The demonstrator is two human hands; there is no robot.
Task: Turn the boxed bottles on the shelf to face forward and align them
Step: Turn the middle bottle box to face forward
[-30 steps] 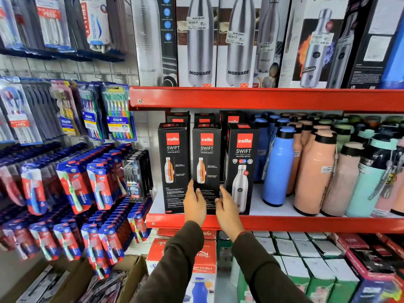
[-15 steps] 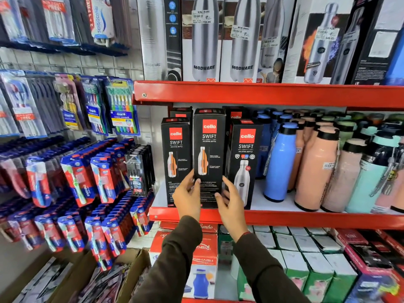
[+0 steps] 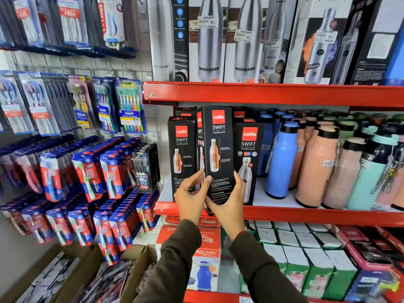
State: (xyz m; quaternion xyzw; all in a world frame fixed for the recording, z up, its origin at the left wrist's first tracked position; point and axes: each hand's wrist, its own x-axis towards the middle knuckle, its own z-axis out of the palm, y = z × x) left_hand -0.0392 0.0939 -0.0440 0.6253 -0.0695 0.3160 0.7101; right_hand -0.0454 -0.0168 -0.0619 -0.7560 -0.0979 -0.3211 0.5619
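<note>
Three black "cello SWIFT" bottle boxes stand at the left end of the red middle shelf [image 3: 306,216]. The middle box [image 3: 219,149] is lifted off the shelf and pulled forward, twisted so its front and left side both show. My left hand [image 3: 192,193] grips its lower left edge and my right hand [image 3: 229,204] cups its lower right corner and base. The left box [image 3: 181,154] and the right box [image 3: 248,158] stand on the shelf facing forward. More black boxes sit behind them, mostly hidden.
Loose blue, peach and teal bottles [image 3: 282,160] crowd the shelf right of the boxes. Tall steel-bottle boxes [image 3: 209,40] fill the upper shelf [image 3: 262,94]. Toothbrush packs [image 3: 91,171] hang on the left wall. Cartons [image 3: 205,254] sit below.
The middle box has been lifted off the shelf, drawn toward me and turned slightly, with both hands moving up along its lower part.
</note>
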